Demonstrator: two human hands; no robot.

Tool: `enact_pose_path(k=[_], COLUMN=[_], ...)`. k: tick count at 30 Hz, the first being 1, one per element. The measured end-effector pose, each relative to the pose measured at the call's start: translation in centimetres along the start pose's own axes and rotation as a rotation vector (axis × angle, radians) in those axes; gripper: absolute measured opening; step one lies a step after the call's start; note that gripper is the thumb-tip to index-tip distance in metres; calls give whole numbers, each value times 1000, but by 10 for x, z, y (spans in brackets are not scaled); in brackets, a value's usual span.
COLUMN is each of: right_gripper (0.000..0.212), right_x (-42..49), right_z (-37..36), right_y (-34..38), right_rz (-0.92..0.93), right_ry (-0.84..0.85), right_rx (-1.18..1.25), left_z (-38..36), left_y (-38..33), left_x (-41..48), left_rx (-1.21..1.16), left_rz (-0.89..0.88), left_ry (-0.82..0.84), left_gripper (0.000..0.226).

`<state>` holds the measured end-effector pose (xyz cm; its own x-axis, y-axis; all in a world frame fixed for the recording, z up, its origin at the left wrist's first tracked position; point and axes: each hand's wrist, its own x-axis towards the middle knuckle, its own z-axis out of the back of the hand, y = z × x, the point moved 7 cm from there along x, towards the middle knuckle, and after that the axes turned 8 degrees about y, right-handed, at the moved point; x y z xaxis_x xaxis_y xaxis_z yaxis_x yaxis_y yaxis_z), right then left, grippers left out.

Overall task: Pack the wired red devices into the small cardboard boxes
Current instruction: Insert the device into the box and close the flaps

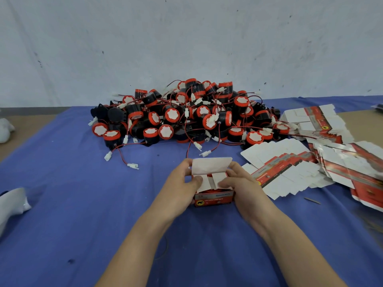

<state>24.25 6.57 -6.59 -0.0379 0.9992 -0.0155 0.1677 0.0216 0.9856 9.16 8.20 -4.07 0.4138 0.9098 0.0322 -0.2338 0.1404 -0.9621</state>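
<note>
step: closing small red-and-white cardboard box (213, 198) — red round device (211, 190) inside | left hand (182, 183), right hand (238, 184): grips holding it | next, likely: tuck white top flap (211, 165)

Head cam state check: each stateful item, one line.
small cardboard box: side flaps folded in, top flap up
red device: inside box, partly visible
left hand: grips box, thumb on flap
right hand: grips box, thumb on flap
device pile: loose, unpacked
flat box blanks: unfolded, stacked

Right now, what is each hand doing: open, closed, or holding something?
Left hand: holding the small cardboard box by its left side.
Right hand: holding the same box by its right side.
</note>
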Motion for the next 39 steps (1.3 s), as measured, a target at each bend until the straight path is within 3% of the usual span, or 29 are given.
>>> enact_pose_path(k=[4,9,13,15,23,39], right_gripper=[39,47,45,46,35,25], right_x=[-8,-22,-32,-35,-37,-36], right_z=[4,-1,2,0,3,6], right_y=[10,13,5,6,13,19], right_rz=[79,131,106,138,266,332], right_ry=[28,162,292,304,269,116], right_rx=[-268,-489,-572,-621,-817,-838], left_z=[5,15,14,8,4,5], left_y=[2,3,2,2,-6,-9], left_x=[0,-5,-8,-10,-16,-13], left_rx=[39,39,227,381,367,320], left_rz=[38,88,14,-50,-126,-150], left_ry=[12,105,156,201,262,168], left_gripper=[30,50,19,17,26,15])
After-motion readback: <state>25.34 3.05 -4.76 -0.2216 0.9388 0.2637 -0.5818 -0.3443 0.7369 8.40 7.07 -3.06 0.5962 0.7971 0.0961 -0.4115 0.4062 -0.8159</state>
